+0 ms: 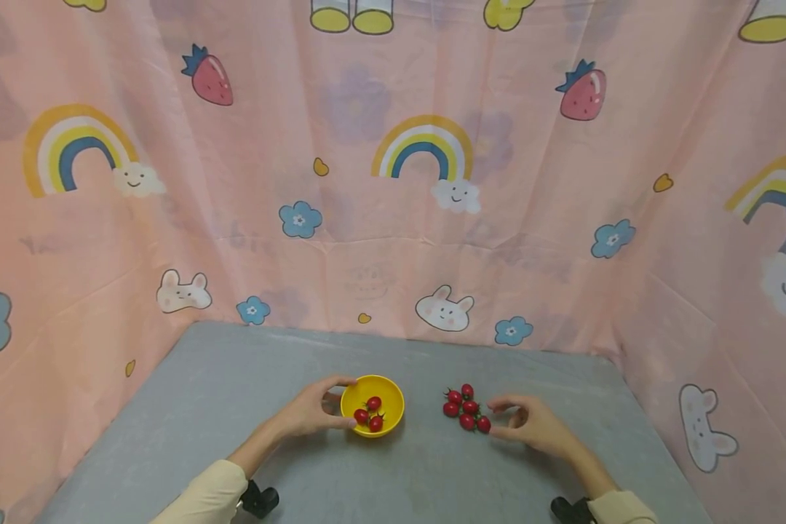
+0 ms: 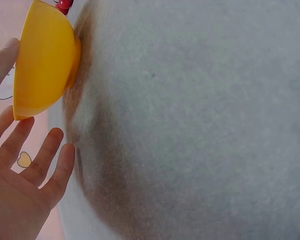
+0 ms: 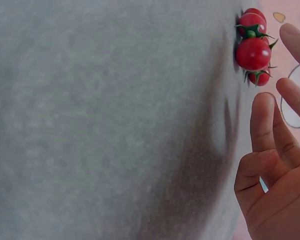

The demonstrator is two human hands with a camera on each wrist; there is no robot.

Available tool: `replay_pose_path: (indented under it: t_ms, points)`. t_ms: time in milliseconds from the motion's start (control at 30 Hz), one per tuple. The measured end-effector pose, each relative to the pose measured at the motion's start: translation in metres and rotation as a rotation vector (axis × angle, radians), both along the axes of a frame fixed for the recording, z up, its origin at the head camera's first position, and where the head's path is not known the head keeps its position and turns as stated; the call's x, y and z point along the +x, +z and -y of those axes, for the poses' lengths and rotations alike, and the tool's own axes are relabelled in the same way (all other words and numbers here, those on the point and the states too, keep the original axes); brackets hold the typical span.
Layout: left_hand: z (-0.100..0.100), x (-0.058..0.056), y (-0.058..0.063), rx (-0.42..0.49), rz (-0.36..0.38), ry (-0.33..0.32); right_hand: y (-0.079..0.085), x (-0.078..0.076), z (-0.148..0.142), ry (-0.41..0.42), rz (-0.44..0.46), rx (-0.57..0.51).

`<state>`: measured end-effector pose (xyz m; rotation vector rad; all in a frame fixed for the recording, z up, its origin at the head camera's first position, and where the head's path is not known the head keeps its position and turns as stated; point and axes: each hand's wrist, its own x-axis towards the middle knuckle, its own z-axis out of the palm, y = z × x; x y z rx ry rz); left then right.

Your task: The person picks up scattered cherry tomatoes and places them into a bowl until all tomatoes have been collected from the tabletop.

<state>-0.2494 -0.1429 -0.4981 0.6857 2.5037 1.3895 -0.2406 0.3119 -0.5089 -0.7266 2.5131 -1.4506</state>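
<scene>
A yellow bowl (image 1: pixel 393 405) stands on the table with three red cherry tomatoes (image 1: pixel 373 403) in it. My left hand (image 1: pixel 309 411) holds the bowl's left side, its thumb at the near rim and fingers at the far rim. In the left wrist view the remaining fingers spread out beside the bowl (image 2: pixel 47 60). To the right lies a loose group of several cherry tomatoes (image 1: pixel 470 407) with green stems. My right hand (image 1: pixel 536 426) is at the right edge of that group, thumb and index finger parted, nothing between them. The right wrist view shows the fingertips just short of the tomatoes (image 3: pixel 253 54).
Everything stands on a grey table surface (image 1: pixel 288 371). A pink curtain (image 1: pixel 249 167) printed with rainbows, rabbits and flowers hangs behind it and along both sides. Dark camera mounts (image 1: pixel 260 499) sit on both wrists.
</scene>
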Motion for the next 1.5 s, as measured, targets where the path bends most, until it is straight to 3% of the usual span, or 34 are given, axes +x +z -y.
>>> replay_pose_path:
  t_ms: [667, 1500]
  points:
    - [0.0, 0.0, 0.0, 0.005, 0.024, -0.016, -0.006, -0.004, 0.012, -0.069, 0.035, 0.108]
    - [-0.001, -0.002, 0.002, -0.019, 0.034, -0.008, -0.009, -0.009, 0.018, -0.087, -0.036, 0.145]
